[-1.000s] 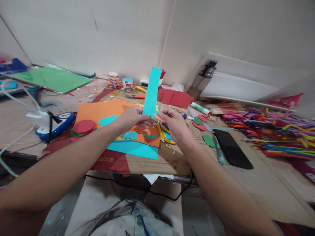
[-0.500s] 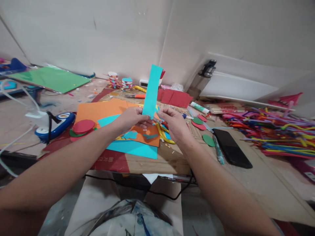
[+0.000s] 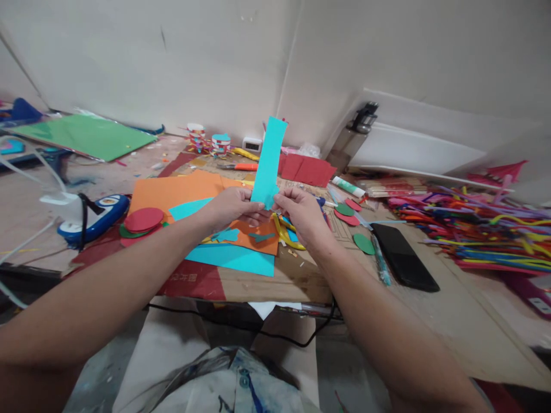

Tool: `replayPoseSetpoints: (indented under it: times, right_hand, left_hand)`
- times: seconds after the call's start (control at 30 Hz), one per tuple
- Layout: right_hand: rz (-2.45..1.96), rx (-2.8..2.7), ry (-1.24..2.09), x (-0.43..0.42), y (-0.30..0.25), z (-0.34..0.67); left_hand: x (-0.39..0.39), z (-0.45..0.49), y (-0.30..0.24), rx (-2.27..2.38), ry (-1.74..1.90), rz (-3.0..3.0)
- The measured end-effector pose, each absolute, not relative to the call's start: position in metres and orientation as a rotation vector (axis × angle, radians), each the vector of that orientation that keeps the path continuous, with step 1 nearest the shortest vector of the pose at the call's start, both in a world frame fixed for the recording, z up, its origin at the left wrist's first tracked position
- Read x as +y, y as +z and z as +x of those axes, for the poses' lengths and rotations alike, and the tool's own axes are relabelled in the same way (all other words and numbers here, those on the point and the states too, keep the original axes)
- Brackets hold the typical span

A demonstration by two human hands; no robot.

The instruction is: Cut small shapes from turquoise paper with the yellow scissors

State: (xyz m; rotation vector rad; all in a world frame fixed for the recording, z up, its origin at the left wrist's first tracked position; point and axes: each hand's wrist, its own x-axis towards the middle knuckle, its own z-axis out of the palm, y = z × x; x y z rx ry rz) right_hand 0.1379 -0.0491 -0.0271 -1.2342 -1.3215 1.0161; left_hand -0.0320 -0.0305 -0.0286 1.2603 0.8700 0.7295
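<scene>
Turquoise paper strip (image 3: 267,163) stands upright in the head view, its lower end pinched by the left hand (image 3: 239,207). The right hand's (image 3: 300,211) fingertips close at its lower right corner; whether on strip or scrap, I cannot tell. Orange paper (image 3: 172,192) lies beyond the left hand; a black phone (image 3: 403,257), right of the right.

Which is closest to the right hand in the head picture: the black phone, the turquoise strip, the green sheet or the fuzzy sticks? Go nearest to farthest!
From the right hand:
1. Turquoise strip, by its fingertips, held upright by the left hand.
2. Black phone, to the right.
3. Fuzzy sticks, farther right.
4. Green sheet, far left.
</scene>
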Motion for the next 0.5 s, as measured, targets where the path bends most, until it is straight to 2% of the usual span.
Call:
replayPoseSetpoints:
  times: [0.5]
  right_hand:
    - [-1.250,-1.344,0.954,-0.0490,-0.0300,0.1366]
  left_hand:
    - [-0.0296,-0.0324,-0.0280,0.842,0.734,1.290]
